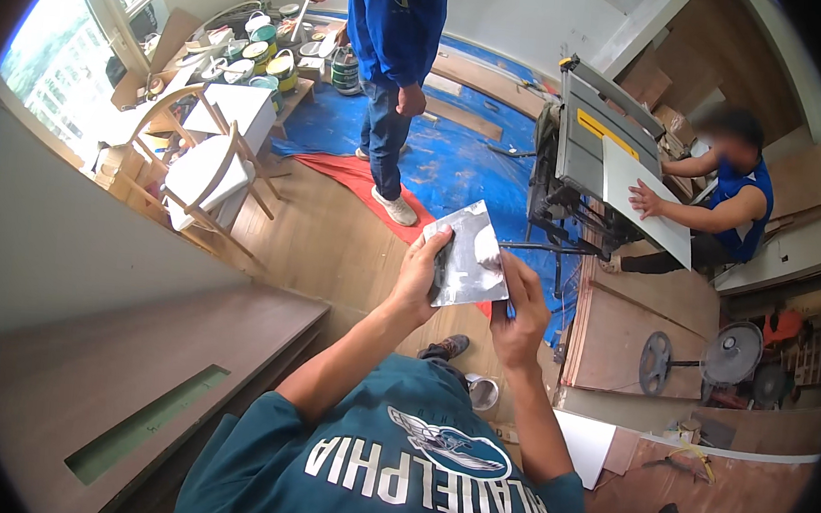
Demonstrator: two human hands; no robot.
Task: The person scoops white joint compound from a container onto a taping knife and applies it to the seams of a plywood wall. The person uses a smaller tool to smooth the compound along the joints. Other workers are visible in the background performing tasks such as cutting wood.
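Note:
A flat, roughly square plate (471, 257) with a shiny silver face is held up in front of my chest, slightly tilted. My left hand (419, 272) grips its left side, with the thumb lying over the face. At the lower right edge, my right hand (524, 309) is closed against the plate, its fingers partly hidden behind it. Dark smudges or reflections mark the metal; I cannot tell which. Below my hands, a small round metal can (484, 393) sits on the floor beside my shoe (455, 344).
A person in blue (394, 38) stands ahead on blue sheeting (474, 180). At right, another person (738, 200) holds a white panel (641, 202) on a table saw (595, 117). Paint buckets (281, 65), a chair (210, 168), a brown cabinet (26, 361) and a fan (731, 354) stand around.

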